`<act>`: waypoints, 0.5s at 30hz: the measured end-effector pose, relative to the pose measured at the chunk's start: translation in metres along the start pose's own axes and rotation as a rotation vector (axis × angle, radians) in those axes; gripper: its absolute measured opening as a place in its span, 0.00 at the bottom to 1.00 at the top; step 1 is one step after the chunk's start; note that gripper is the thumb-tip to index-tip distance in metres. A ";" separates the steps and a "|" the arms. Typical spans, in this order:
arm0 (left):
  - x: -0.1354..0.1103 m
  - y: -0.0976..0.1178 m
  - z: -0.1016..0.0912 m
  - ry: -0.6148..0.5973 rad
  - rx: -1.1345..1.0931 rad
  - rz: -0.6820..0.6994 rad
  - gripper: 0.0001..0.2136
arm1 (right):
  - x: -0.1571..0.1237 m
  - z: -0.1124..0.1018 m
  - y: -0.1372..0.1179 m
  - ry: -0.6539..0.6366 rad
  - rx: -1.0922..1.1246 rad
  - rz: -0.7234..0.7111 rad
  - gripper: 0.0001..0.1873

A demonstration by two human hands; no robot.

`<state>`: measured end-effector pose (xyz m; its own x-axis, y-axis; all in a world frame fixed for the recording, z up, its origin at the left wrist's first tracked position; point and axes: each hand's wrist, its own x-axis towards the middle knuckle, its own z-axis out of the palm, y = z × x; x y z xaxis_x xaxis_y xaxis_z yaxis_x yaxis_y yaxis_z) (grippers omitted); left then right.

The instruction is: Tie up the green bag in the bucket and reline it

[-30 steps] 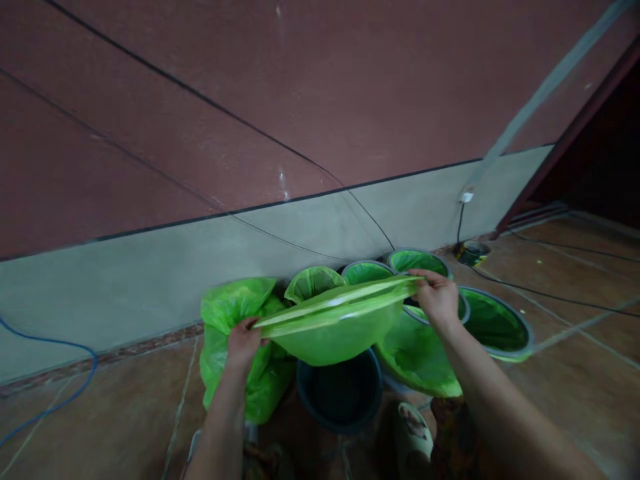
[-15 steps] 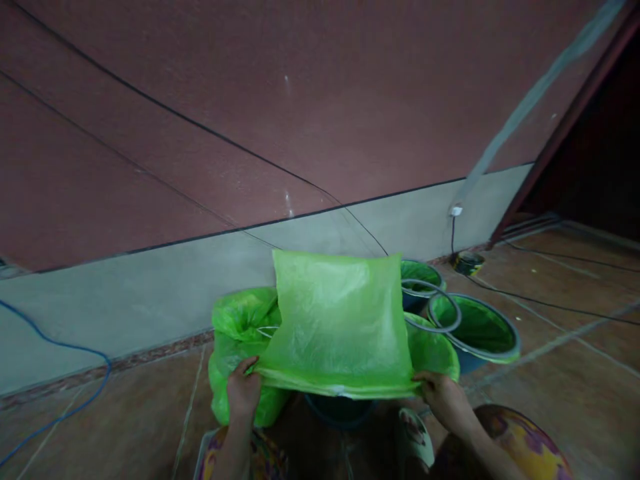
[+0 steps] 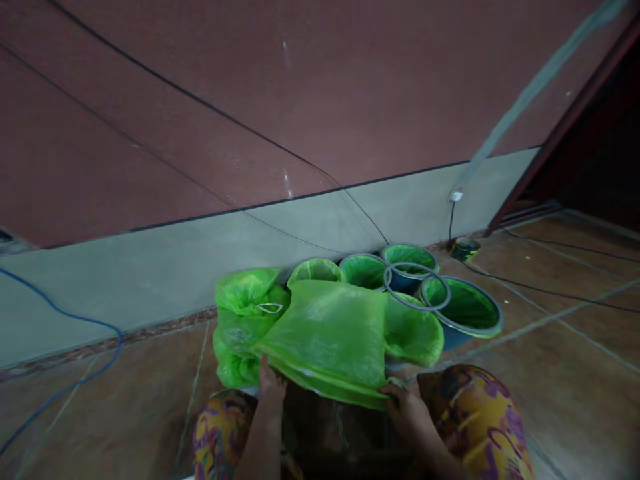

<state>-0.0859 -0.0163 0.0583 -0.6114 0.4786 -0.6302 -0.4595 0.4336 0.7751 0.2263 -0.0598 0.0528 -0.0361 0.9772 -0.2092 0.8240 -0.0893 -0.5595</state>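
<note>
A green plastic bag point(image 3: 330, 330) is stretched between my hands, its mouth edge nearest me and its puffed body sloping away. My left hand point(image 3: 271, 381) pinches the left corner of that edge. At the right corner my right hand point(image 3: 404, 402) is closed on the same edge. Just beyond the bag stand several bins with green liners, among them one liner-covered bin point(image 3: 415, 330) close to my right hand. A full-looking green bag point(image 3: 243, 333) with a white tie sits to the left. What lies under the held bag is hidden.
Two grey rings point(image 3: 411, 265) lie across the lined bins. A bin point(image 3: 465, 310) stands at the right and a small dark can point(image 3: 465, 249) by the wall. Black cables run along wall and floor; a blue cable point(image 3: 90, 323) lies at left. My patterned knees flank the hands.
The held bag has tipped lower and its mouth edge now slants down to the right. My hands are closer together. More lined bins show behind the bag; the dark bin below it no longer shows.
</note>
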 end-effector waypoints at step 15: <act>-0.021 -0.086 -0.016 -0.086 0.009 -0.091 0.17 | -0.007 -0.009 -0.071 -0.456 0.004 -0.329 0.11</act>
<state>-0.0439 -0.0759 0.0057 -0.5094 0.5007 -0.6999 -0.5049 0.4847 0.7142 0.1734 -0.0588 0.1015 -0.5321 0.7719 -0.3479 0.7259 0.2043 -0.6568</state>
